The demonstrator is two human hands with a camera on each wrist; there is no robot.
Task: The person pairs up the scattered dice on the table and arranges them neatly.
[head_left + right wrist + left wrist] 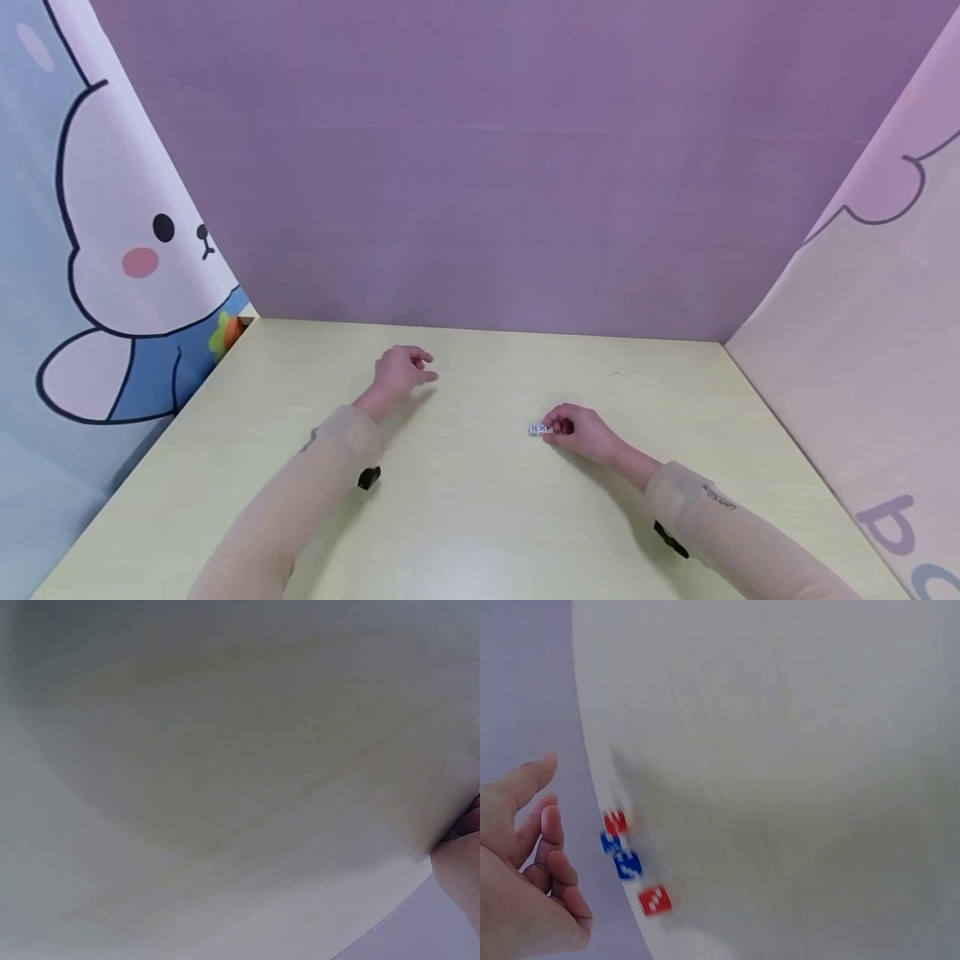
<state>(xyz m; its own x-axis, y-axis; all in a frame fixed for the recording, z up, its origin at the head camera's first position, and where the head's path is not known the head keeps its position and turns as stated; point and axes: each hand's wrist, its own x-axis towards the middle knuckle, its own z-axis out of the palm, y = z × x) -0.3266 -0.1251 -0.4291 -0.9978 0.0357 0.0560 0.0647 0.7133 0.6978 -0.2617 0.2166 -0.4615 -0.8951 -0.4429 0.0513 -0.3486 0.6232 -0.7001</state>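
Small white dice (537,430) with dark pips sit in a short row on the table. My right hand (581,431) pinches this row at its right end, with thumb and fingers curled. Only an edge of the right hand (459,862) shows in the right wrist view, and the dice are out of sight there. Over the table's left-middle, my left hand (402,368) hovers with loosely bent fingers and holds nothing. Beyond its fingertips, the left wrist view shows two red dice, the nearer one (655,900) apart, and two blue dice (628,864), slightly blurred; the head view does not show them.
A pale wooden table (465,492) spreads under both hands. Behind it rises a purple panel (480,183). A rabbit-printed sheet (112,250) borders the left side, and a pale printed sheet (862,350) the right. A thin dark mark (617,374) lies toward the back right.
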